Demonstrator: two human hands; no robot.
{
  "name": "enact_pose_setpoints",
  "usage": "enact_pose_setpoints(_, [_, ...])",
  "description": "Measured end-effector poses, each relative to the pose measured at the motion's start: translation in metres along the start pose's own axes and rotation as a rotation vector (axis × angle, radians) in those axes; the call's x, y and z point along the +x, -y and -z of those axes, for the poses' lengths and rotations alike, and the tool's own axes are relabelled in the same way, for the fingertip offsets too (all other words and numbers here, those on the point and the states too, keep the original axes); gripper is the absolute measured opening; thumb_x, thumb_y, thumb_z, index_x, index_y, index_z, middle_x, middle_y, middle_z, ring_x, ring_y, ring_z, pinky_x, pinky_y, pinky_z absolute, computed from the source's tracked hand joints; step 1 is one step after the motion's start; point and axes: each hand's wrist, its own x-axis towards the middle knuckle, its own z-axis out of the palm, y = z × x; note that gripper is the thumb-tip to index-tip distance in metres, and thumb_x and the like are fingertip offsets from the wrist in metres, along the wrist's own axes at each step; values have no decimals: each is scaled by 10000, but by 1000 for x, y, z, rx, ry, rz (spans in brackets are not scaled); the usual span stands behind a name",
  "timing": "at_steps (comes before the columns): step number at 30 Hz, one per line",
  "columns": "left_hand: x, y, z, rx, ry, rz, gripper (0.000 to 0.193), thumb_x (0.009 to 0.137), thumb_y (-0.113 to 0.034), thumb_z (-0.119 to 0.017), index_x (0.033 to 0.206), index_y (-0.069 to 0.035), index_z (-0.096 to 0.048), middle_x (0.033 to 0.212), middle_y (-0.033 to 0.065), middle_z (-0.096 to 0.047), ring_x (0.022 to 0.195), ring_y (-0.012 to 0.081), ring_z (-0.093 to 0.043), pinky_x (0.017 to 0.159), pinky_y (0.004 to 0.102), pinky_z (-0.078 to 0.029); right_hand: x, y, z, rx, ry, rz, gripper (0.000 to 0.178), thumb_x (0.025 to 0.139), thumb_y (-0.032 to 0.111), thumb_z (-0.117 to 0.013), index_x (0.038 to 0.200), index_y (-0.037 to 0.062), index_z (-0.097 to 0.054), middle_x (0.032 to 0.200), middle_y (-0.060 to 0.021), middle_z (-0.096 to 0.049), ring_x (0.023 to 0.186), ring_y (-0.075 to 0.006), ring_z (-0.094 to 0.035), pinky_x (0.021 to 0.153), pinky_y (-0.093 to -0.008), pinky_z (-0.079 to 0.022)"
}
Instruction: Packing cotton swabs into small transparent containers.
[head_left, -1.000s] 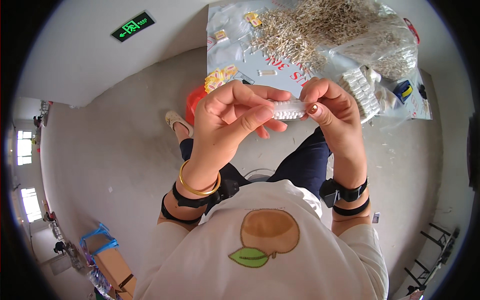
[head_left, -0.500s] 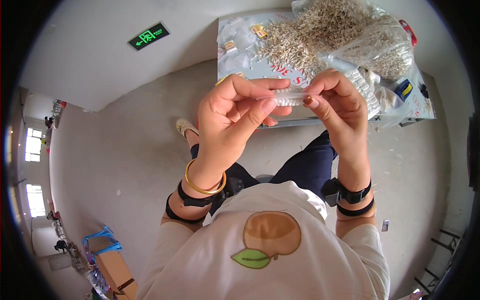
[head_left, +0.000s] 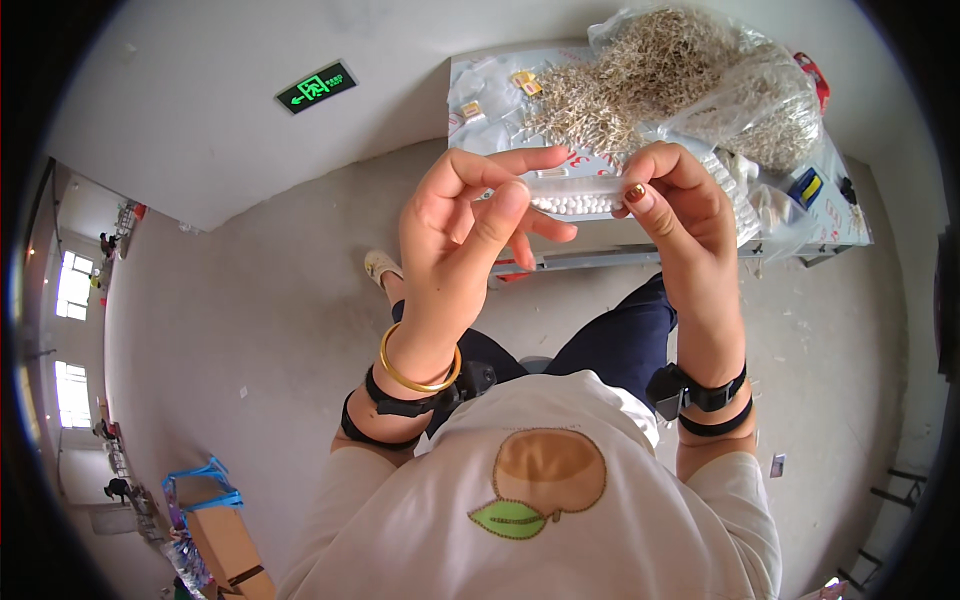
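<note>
Between my two hands stretches a small clear plastic bag of cotton swabs, its opening edge along the top and a row of white cotton tips showing inside. The left end is pinched by the thumb of my left hand, whose other fingers reach out behind the bag. My right hand grips the right end between thumb and bent forefinger. Both hands are raised in front of the table, with the bag held level. The sticks of the swabs are hidden.
On the table lies a large heap of loose cotton swabs, partly under clear plastic. Rows of white-tipped packs, a blue and yellow item and small yellow packets lie around it. Cardboard boxes stand at lower left.
The bag's plastic edge has risen and flattened, showing one row of white tips instead of two. My left fingers have spread a little. The view has shifted slightly.
</note>
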Motion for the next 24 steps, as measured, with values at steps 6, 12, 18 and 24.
enact_pose_setpoints(6, [-12, 1, -11, 94, 6, -242, 208, 961, 6, -654, 1116, 7, -515, 1299, 282, -636, 953, 256, -756, 667, 266, -616, -5, 0, -3, 15, 52, 126, 70, 1006, 20, -648, 1068, 0, -624, 1014, -22, -635, 959, -90, -586, 884, -249, -468])
enact_pose_setpoints(12, [-15, -3, -11, 220, 46, -367, 273, 904, 81, -665, 1120, 16, -512, 1255, 294, -658, 888, 151, -717, 737, 266, -616, -10, 12, 1, -215, 86, 254, 93, 951, -4, -686, 1036, 2, -647, 1017, -68, -641, 979, -161, -593, 918, -314, -463])
enact_pose_setpoints(18, [-17, -10, -11, 181, 94, -380, 209, 924, 55, -660, 1084, 6, -533, 1226, 298, -676, 919, 169, -712, 739, 277, -608, -15, 16, 1, -222, 101, 307, 96, 928, 9, -710, 1013, 10, -664, 1006, -79, -645, 971, -189, -601, 903, -326, -465])
enact_pose_setpoints(24, [-21, -12, -9, 73, 99, -219, 168, 958, 36, -650, 1079, 6, -536, 1241, 289, -668, 1027, 198, -702, 777, 289, -620, -14, 19, 2, -215, 151, 323, 80, 922, 7, -711, 992, 13, -672, 1009, -84, -645, 964, -190, -604, 890, -326, -471])
